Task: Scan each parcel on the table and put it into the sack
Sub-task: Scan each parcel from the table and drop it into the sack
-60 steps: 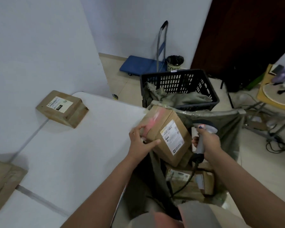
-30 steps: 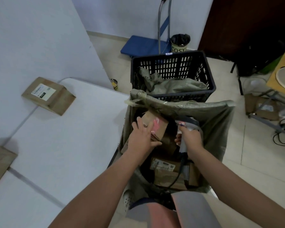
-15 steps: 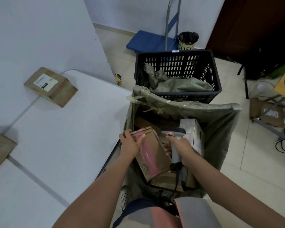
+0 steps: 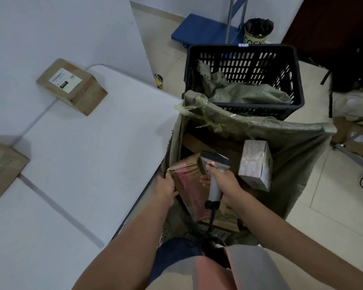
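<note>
A grey-green sack (image 4: pixel 298 155) hangs open at the right end of the white table (image 4: pixel 92 155). Inside it my left hand (image 4: pixel 166 190) grips the left edge of a brown parcel with pink tape (image 4: pixel 190 185), tilted among other boxes. My right hand (image 4: pixel 224 183) holds a grey barcode scanner (image 4: pixel 213 164) just above that parcel, its cable trailing down. A pale patterned box (image 4: pixel 256 164) leans in the sack to the right. On the table a labelled brown parcel (image 4: pixel 71 85) lies against the wall, and another brown parcel (image 4: pixel 2 166) sits at the left edge.
A black plastic crate (image 4: pixel 296 80) with a folded sack in it stands behind the open sack. Beyond are a blue hand trolley (image 4: pixel 201 32) and a small bin (image 4: pixel 258 30). More cardboard (image 4: pixel 354 139) and a metal frame lie on the floor to the right.
The parcel went from being held up beside the scanner down into the sack. Both hands followed it in, and my left hand shifted to its left edge.
</note>
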Demonstrator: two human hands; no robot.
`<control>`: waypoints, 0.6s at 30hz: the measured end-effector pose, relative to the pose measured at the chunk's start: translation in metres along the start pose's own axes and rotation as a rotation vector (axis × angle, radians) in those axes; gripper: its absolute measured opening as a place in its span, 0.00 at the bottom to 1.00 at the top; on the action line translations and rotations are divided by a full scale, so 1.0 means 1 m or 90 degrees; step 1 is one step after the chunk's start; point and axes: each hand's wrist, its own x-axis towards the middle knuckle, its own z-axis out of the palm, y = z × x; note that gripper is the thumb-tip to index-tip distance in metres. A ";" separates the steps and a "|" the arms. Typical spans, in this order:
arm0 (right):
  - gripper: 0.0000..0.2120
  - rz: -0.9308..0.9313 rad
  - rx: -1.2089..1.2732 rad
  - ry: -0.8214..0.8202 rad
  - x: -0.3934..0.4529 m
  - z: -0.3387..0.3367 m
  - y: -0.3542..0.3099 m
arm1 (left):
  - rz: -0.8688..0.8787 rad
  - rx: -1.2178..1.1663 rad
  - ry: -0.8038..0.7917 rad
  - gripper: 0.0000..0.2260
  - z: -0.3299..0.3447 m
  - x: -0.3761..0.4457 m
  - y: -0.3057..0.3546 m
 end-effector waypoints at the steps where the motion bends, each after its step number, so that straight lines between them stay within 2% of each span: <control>1: 0.09 0.004 0.001 -0.001 0.000 0.001 0.003 | -0.027 -0.014 -0.024 0.24 -0.001 0.001 -0.001; 3: 0.12 0.004 -0.004 -0.001 0.000 0.003 0.008 | -0.066 -0.041 -0.053 0.19 -0.004 0.000 -0.003; 5: 0.14 0.002 -0.001 -0.002 0.002 0.003 0.012 | -0.083 -0.044 -0.052 0.09 -0.005 -0.001 -0.005; 9: 0.15 0.017 -0.012 0.009 0.004 0.003 0.015 | -0.068 0.110 -0.011 0.05 -0.011 0.011 -0.013; 12: 0.08 0.015 -0.019 0.007 0.004 0.000 0.016 | 0.025 0.371 0.027 0.16 -0.028 0.016 -0.013; 14: 0.05 0.008 -0.021 0.014 0.004 -0.001 0.016 | 0.098 0.490 0.040 0.15 -0.042 0.004 -0.006; 18: 0.11 0.003 -0.055 0.018 0.009 0.010 0.023 | 0.244 0.659 0.062 0.12 -0.058 -0.023 0.009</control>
